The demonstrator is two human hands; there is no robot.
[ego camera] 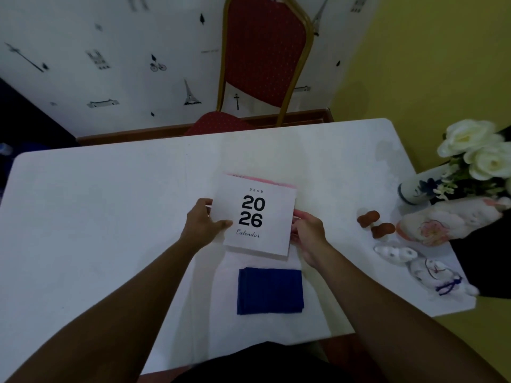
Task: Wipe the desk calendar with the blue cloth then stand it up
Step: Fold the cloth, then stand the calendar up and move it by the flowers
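A white desk calendar (272,217) printed "2026 Calendar" sits in the middle of the white table (96,222), its cover facing up and its near edge slightly raised. My left hand (203,223) grips its left edge, thumb on the cover. Its right edge is pinched by my right hand (308,233). A folded blue cloth (269,291) lies flat on the table just in front of the calendar, touched by neither hand.
On the right side of the table stand a vase with white flowers (475,153), two brown figurines (374,222) and several white ceramic ornaments (431,269). A red chair (262,64) stands behind the far edge.
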